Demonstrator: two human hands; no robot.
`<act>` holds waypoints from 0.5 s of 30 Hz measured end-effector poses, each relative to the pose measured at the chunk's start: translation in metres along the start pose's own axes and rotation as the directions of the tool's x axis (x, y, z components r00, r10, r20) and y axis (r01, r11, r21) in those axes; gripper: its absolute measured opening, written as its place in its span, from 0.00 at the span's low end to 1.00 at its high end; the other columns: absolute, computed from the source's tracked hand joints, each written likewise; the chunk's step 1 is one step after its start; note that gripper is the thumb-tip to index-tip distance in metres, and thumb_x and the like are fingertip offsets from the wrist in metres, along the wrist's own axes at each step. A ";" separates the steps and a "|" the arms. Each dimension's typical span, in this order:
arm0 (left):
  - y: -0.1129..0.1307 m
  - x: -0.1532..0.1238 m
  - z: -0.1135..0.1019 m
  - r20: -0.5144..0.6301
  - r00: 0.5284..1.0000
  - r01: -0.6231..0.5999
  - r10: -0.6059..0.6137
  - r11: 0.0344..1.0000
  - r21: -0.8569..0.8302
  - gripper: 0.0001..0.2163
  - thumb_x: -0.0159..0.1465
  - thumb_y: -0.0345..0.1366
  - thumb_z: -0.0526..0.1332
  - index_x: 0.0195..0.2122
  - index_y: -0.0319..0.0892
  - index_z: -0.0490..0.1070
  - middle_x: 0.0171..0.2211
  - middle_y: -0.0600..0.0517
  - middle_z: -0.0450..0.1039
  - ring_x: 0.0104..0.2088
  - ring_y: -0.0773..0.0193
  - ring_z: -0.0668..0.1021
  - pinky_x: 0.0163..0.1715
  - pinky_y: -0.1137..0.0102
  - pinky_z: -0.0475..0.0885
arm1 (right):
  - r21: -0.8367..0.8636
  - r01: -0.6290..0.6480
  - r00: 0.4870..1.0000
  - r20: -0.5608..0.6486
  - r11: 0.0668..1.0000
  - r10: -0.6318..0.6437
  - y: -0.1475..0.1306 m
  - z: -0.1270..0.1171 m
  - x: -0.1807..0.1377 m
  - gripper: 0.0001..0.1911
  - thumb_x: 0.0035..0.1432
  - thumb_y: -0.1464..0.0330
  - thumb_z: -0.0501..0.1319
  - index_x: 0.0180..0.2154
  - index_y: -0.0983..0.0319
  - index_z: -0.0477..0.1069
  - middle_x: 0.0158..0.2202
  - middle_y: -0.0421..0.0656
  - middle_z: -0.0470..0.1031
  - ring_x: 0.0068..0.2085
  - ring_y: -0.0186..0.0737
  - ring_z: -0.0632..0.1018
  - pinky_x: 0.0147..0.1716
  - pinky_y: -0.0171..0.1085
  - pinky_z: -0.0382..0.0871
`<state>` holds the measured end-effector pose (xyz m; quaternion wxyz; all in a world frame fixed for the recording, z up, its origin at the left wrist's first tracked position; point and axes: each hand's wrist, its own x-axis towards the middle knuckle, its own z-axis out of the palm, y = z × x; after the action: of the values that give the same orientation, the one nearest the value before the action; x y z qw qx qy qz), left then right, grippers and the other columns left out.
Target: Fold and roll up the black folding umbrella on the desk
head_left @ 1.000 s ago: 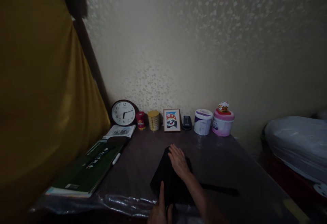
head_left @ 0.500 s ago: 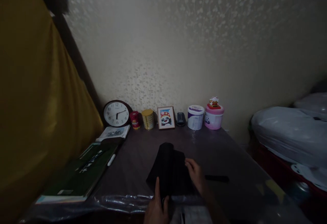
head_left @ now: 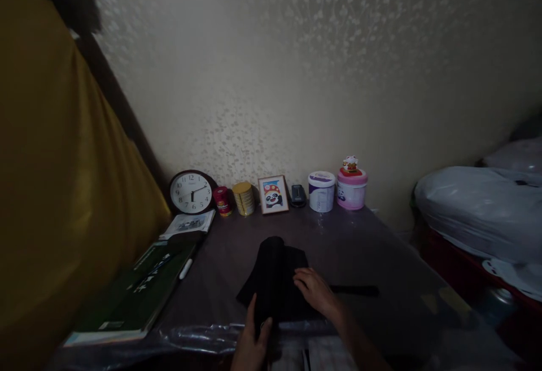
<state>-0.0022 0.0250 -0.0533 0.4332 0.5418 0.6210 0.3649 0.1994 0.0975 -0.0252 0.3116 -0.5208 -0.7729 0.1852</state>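
A folded black cloth [head_left: 273, 272] lies on the dark table [head_left: 359, 258] near its front edge. My left hand [head_left: 249, 343] sits at the cloth's near edge, thumb up against it and fingers curled under. My right hand [head_left: 315, 291] rests flat on the right part of the cloth, fingers spread out and pointing left. A thin black strip [head_left: 355, 290] lies on the table just right of my right hand.
Along the wall stand a round clock [head_left: 190, 192], a red tin [head_left: 222, 200], a gold tin [head_left: 244, 198], a framed panda picture [head_left: 273, 194], a white tub [head_left: 321, 191] and a pink tub [head_left: 351, 188]. Green books [head_left: 139, 289] lie left. A covered bed [head_left: 478, 207] is at right.
My right hand has slid from the far end of the cloth back toward me and to the right side. The cloth looks more bunched and folded. The view has shifted.
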 end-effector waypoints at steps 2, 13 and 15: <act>-0.002 0.001 -0.002 -0.013 1.000 0.007 -0.007 1.000 -0.027 0.33 0.58 0.49 0.51 0.61 0.40 0.42 0.57 0.46 0.60 0.55 0.62 0.65 0.53 0.68 0.62 | -0.060 -0.027 1.000 -0.002 0.998 0.027 0.003 0.000 0.006 0.16 0.59 0.69 0.47 0.37 0.60 0.73 0.41 0.45 0.75 0.45 0.40 0.73 0.50 0.42 0.60; -0.005 0.002 0.004 -0.015 0.999 -0.037 0.037 0.999 -0.012 0.32 0.60 0.45 0.49 0.61 0.36 0.41 0.58 0.43 0.58 0.56 0.63 0.64 0.55 0.67 0.57 | -0.127 -0.011 0.996 0.088 0.992 0.022 0.009 0.019 0.036 0.21 0.59 0.62 0.49 0.53 0.61 0.63 0.57 0.47 0.62 0.58 0.43 0.61 0.56 0.47 0.52; -0.005 0.002 0.003 -0.002 0.999 -0.038 0.038 0.999 0.008 0.31 0.60 0.45 0.48 0.61 0.35 0.40 0.58 0.42 0.58 0.56 0.62 0.65 0.55 0.67 0.58 | -0.123 0.030 0.995 0.098 0.992 -0.017 0.002 0.018 0.020 0.21 0.60 0.61 0.48 0.51 0.61 0.65 0.56 0.47 0.62 0.58 0.44 0.61 0.56 0.46 0.53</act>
<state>-0.0008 0.0259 -0.0591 0.4234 0.5547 0.6126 0.3711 0.1834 0.1174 -0.0342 0.2431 -0.5205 -0.8032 0.1578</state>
